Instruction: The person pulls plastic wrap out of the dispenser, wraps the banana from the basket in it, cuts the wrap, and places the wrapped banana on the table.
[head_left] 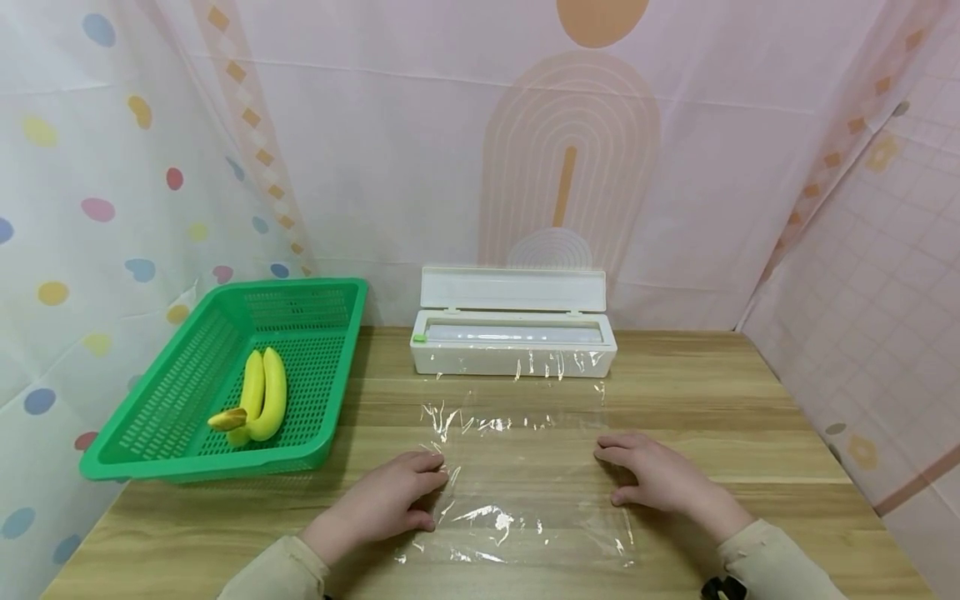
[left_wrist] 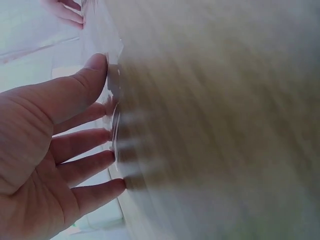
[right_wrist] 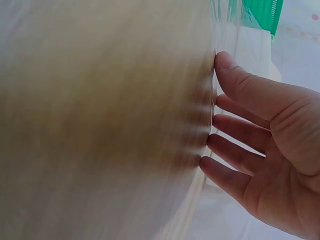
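Note:
A sheet of clear plastic wrap (head_left: 517, 475) lies over the wooden table, running from the front of a white wrap dispenser box (head_left: 513, 360) toward the person. Its surface shows bright glints and wrinkles. At the sheet's left edge rests the left hand (head_left: 397, 493), fingertips and thumb touching down, fingers spread and fairly straight in the left wrist view. The right hand (head_left: 651, 473) touches down at the right edge in the same way. In the right wrist view its straight fingertips (right_wrist: 206, 162) meet the tabletop. Neither palm holds anything.
A green plastic basket (head_left: 341, 400) stands at the left with yellow bananas (head_left: 272, 400) in it. The dispenser's lid (head_left: 513, 290) is raised toward the back. Patterned curtains (head_left: 390, 167) hang behind and beside the wooden table (head_left: 720, 392).

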